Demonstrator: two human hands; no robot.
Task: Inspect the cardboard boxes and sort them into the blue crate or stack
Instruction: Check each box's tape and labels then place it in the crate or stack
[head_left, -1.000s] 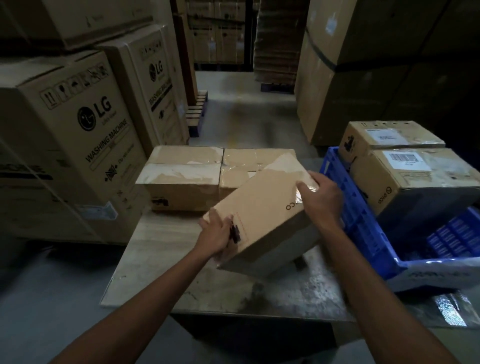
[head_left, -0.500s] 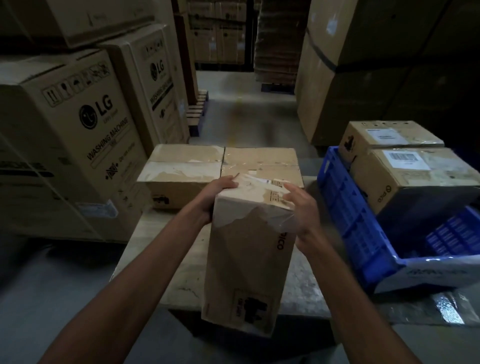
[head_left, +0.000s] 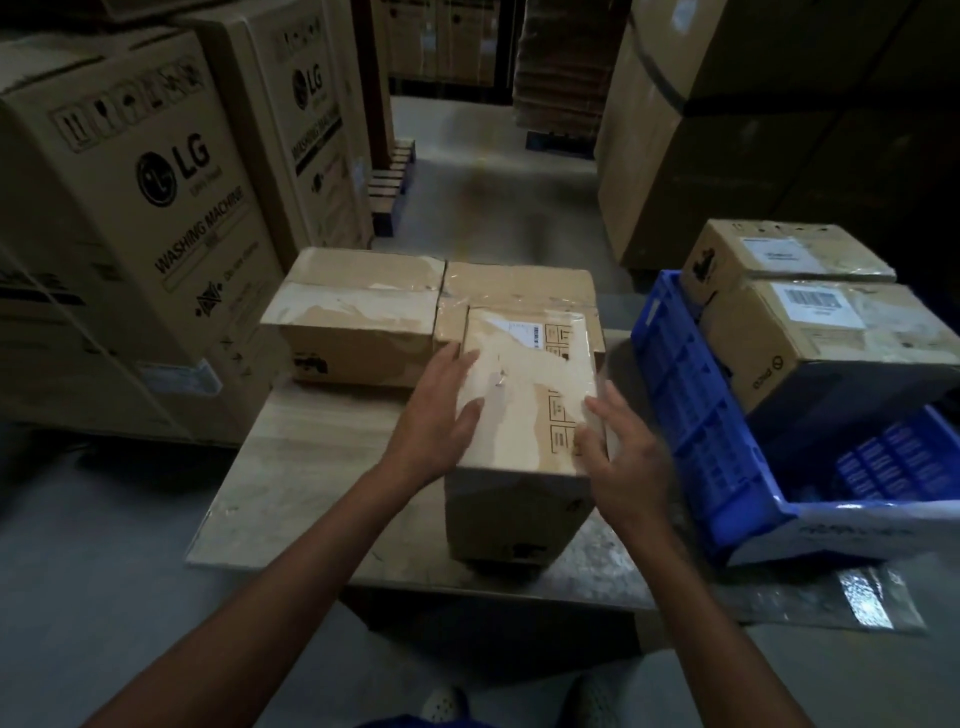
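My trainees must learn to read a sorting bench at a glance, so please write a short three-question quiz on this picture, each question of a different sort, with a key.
1. True or false: the blue crate holds no boxes.
2. How do the left hand and right hand lie at the upright box on the table? A. curled round tape; B. open, fingers straight, one at each side; C. both inside the crate.
3. Fill in: behind the upright box lie ___ sealed boxes side by side.
Key: 1 false; 2 B; 3 two.
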